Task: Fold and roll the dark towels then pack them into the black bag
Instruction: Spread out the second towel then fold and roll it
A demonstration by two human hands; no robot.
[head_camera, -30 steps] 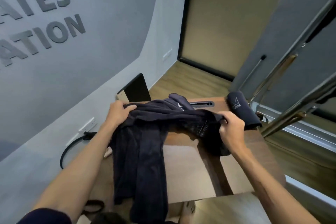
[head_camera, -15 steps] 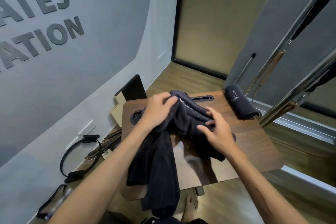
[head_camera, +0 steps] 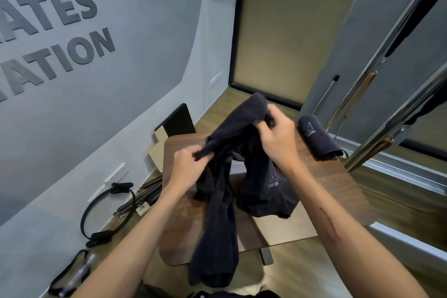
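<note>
**Finding the corners of a bunched towel**

Both hands pinch the same dark towel above the counter, centre of frame. Left hand nips a gathered edge between thumb and curled fingers, lower and left. Right hand pinches another bit of hem, higher, just right of centre. Cloth sags between them in a loose hump; two long tails hang down, one over the near counter edge, one with a pale logo resting on the wood.

Step in hand, by my reading: sorting out the edges so the towel can be laid flat for folding. To do it well:
- Walk each pinch along the hem until a true corner is reached; the holds look mid-edge now.
- Draw the hands apart to pull the top edge taut, then give a shake so the tails untwist.
- Lay it on the bare wood, clear of the rolled towel sitting at the far right of the counter.
- Thick, limp cloth; likely to slump and fold crooked unless smoothed before the first fold.

Hard to make out:
- Dark on dark: where one layer ends and the next begins is unclear, and whether this is one towel or two tangled I cannot tell.
- Left fingertips are motion-blurred.
- The black bag is not identifiable; a dark shape at the bottom edge is cut off.
- The towel's lowest end blends into that shape.
</note>
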